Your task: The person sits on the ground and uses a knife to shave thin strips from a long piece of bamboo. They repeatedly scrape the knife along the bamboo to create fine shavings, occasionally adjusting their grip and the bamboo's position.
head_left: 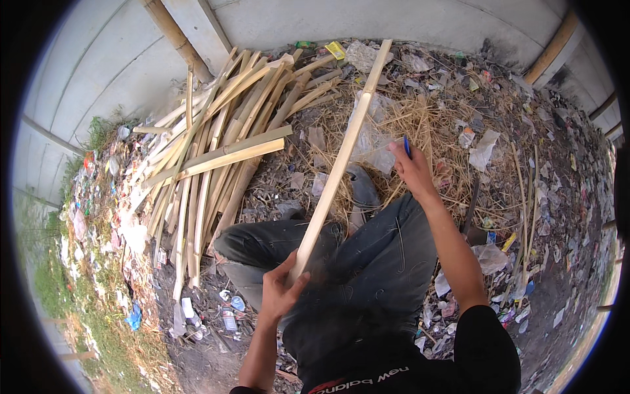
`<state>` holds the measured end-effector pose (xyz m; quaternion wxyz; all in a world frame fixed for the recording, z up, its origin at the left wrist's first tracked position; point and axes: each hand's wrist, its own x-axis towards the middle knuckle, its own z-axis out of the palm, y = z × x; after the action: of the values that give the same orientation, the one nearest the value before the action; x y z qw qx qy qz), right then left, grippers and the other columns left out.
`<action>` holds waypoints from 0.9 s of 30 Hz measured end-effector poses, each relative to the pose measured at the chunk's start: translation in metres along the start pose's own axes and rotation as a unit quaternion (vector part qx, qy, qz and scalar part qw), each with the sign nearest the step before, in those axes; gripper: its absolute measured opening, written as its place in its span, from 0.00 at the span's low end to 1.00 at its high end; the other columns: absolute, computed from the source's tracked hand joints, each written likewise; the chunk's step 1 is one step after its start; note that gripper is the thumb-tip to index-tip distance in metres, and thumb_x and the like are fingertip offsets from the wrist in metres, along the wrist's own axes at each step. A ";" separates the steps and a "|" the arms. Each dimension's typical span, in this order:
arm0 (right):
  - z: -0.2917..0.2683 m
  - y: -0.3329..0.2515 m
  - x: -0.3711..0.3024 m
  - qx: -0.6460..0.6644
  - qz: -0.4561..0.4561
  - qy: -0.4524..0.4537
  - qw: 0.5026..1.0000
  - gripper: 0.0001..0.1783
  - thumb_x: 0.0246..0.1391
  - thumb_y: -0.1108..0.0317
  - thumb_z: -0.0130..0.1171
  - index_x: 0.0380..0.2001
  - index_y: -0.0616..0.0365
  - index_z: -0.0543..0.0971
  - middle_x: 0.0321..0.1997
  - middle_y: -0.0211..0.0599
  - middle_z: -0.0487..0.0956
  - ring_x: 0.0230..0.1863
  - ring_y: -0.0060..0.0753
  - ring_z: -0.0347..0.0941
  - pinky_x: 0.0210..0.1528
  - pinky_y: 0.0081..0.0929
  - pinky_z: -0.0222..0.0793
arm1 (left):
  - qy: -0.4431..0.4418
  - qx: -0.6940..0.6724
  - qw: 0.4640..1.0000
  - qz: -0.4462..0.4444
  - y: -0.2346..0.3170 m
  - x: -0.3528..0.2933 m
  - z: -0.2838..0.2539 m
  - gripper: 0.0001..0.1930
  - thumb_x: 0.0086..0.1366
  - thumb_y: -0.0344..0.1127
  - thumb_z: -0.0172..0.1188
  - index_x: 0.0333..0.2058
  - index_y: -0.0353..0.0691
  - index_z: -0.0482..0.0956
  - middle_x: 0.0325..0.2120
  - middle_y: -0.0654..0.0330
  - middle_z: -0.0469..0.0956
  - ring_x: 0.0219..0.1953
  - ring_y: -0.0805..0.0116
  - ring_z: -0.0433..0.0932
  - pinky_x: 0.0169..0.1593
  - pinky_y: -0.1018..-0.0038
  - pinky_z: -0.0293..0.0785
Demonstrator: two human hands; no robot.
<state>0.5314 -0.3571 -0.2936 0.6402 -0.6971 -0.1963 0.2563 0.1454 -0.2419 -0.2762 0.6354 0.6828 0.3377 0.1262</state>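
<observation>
The strip [345,154] is gripped near its lower end by the left hand [281,289], which is closed round it — it is held slantwise above the lap [387,262], its far end pointed toward the wall [367,23]. A blue object [407,147] is held in the curled right hand [413,169] — apart from the strip. More strips [220,154] are heaped at the left.

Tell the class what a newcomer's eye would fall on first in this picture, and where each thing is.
Probably the long pale strip, slanting up the middle from the person's left hand, which grips its lower end. Next, the big heap of similar strips at upper left, near the pale wall. Then the small blue object, mostly hidden in the right hand, right of centre.
</observation>
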 end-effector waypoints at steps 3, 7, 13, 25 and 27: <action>0.058 -0.003 -0.047 -0.076 -0.031 -0.195 0.977 0.24 0.67 0.48 0.65 0.45 0.62 0.84 0.27 0.25 0.75 0.30 0.18 0.72 0.37 0.24 0.67 | 0.008 -0.042 0.999 0.017 0.003 0.018 0.028 0.32 0.71 0.29 0.66 0.69 0.24 0.68 0.53 0.53 0.82 0.49 0.72 0.80 0.55 0.75 0.77; 0.092 -0.020 -0.069 -0.042 -0.072 -0.202 0.976 0.23 0.68 0.48 0.65 0.38 0.62 0.82 0.25 0.26 0.76 0.29 0.19 0.72 0.34 0.25 0.69 | -0.053 -0.111 0.991 -0.053 0.023 0.023 0.035 0.34 0.73 0.32 0.66 0.73 0.33 0.64 0.44 0.64 0.80 0.36 0.83 0.74 0.39 0.83 0.72; 0.069 -0.012 -0.018 -0.034 -0.035 -0.095 0.994 0.25 0.68 0.48 0.66 0.33 0.63 0.80 0.21 0.27 0.74 0.24 0.21 0.68 0.29 0.29 0.65 | -0.109 -0.025 0.994 -0.007 0.019 0.001 0.018 0.35 0.74 0.36 0.65 0.74 0.35 0.63 0.31 0.68 0.78 0.26 0.85 0.71 0.30 0.84 0.67; 0.068 -0.018 -0.033 -0.107 -0.165 -0.051 0.979 0.28 0.71 0.43 0.57 0.34 0.61 0.77 0.18 0.38 0.71 0.22 0.38 0.69 0.29 0.40 0.64 | -0.091 -0.019 0.993 0.068 0.010 0.010 0.018 0.36 0.61 0.22 0.66 0.69 0.31 0.70 0.49 0.56 0.84 0.45 0.71 0.82 0.52 0.71 0.79; 0.070 -0.026 -0.059 -0.196 -0.214 -0.094 0.952 0.27 0.72 0.44 0.54 0.35 0.60 0.76 0.19 0.43 0.72 0.22 0.48 0.72 0.30 0.44 0.65 | -0.109 -0.083 0.991 -0.012 0.020 0.011 0.013 0.37 0.59 0.20 0.66 0.69 0.31 0.70 0.48 0.58 0.83 0.44 0.72 0.82 0.51 0.73 0.78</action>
<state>0.4437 -0.3340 -0.2647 0.5097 -0.7230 -0.4465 0.1348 0.1676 -0.2442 -0.2618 0.7241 0.6337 0.2628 0.0708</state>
